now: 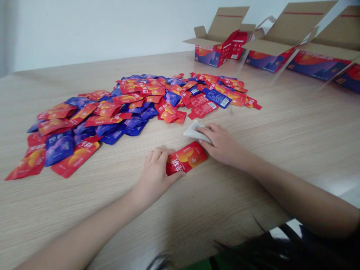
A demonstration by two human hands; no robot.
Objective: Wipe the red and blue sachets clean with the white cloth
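My left hand (158, 167) is closed on one end of a red pouch (189, 156) with orange fruit printed on it, its thumb along the near edge. The pouch is held just at the table top, printed face up. In my right hand (221, 144) is a folded white cloth or tissue (195, 130), pinched under the fingers. That hand is beside the pouch's far right corner; whether it touches the pouch I cannot tell. Beyond both hands lies a heap of red pouches (167, 111) and blue pouches (59, 147).
Open printed cartons (208, 54) stand in a row at the back right, their cardboard flaps (229, 22) raised. The pale wood table (118, 210) runs back to a white wall (98, 30). Dark hair strands (270, 247) cross the bottom edge of the view.
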